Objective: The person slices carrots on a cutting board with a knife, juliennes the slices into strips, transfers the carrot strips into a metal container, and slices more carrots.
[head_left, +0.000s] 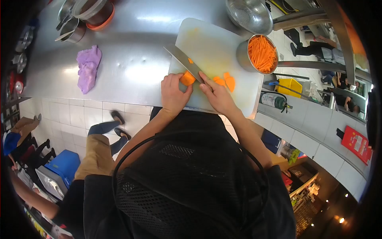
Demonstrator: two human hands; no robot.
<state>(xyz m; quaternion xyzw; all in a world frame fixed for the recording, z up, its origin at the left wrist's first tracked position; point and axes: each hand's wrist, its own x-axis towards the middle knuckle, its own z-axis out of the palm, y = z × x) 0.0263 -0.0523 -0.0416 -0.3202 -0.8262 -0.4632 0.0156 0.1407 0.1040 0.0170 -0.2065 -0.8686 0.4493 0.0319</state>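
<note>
On a white cutting board (211, 44) lies a chunk of carrot (187, 78), pinched by the fingers and thumb of my left hand (174, 93). My right hand (218, 95) grips a kitchen knife (183, 59) near the base of its blade; the handle is mostly hidden in my palm. The blade points up and to the left, right beside the carrot chunk. Several flat carrot slices (229, 81) rest on the board just right of the knife. A small orange scrap sticks to or lies against the blade.
A metal pot of carrot strips (262, 54) stands at the board's right edge, with a metal colander (250, 15) behind it. A purple cloth (88, 68) lies left on the steel table (131, 47). Pots and a container (94, 14) sit back left. Another person (97, 155) stands at left.
</note>
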